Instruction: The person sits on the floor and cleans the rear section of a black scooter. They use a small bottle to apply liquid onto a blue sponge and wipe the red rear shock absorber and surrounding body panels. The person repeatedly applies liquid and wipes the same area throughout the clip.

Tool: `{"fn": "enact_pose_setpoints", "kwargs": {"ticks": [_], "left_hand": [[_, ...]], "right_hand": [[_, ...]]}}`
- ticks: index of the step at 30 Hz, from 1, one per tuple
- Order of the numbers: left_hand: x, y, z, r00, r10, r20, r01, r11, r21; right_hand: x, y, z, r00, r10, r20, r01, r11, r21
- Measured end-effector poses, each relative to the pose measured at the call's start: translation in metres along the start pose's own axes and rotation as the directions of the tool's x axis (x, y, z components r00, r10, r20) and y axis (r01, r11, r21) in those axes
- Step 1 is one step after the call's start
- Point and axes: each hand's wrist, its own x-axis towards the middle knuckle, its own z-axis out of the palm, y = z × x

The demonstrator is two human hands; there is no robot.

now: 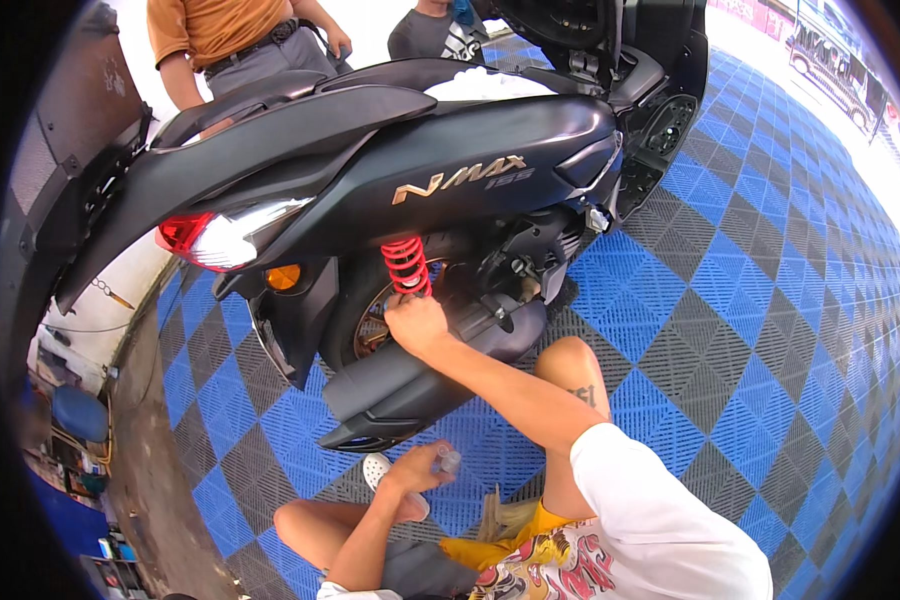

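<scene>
A dark motor scooter [495, 142] stands across the view, its red tail light [187, 236] at the left. Below its side panel shows the red coil spring [405, 262] of a rear shock absorber. My right hand [418, 322] is at the spring's lower end, above the exhaust muffler [390, 375]; its fingertips are partly hidden, so I cannot tell whether it grips anything. Lower down, under the muffler's tail, my left hand [420, 466] holds a small clear plastic item [448, 459]. The rear wheel [371, 330] is partly hidden behind the muffler.
Blue and grey grid tiles [727, 330] cover the floor. Two people stand beyond the scooter, one in an orange shirt [225, 26]. A white cloth [487, 84] lies near the raised seat [562, 22]. Another dark vehicle's bodywork [82, 112] is at the left, above a blue stool [80, 414].
</scene>
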Motion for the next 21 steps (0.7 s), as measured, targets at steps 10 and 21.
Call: {"fn": "enact_pose_setpoints", "kwargs": {"ticks": [10,21], "left_hand": [[-0.011,-0.007,-0.002,0.999,-0.009,-0.050,0.008,1.000,-0.024],[-0.030,0.017,-0.006,0.988,0.018,-0.154,-0.003,0.996,0.095]], "right_hand": [[0.037,-0.047,-0.030,0.832,0.305,0.463,-0.371,0.927,0.057],[0.031,-0.048,-0.009,0.860,0.339,0.382,-0.354,0.935,-0.034]]}}
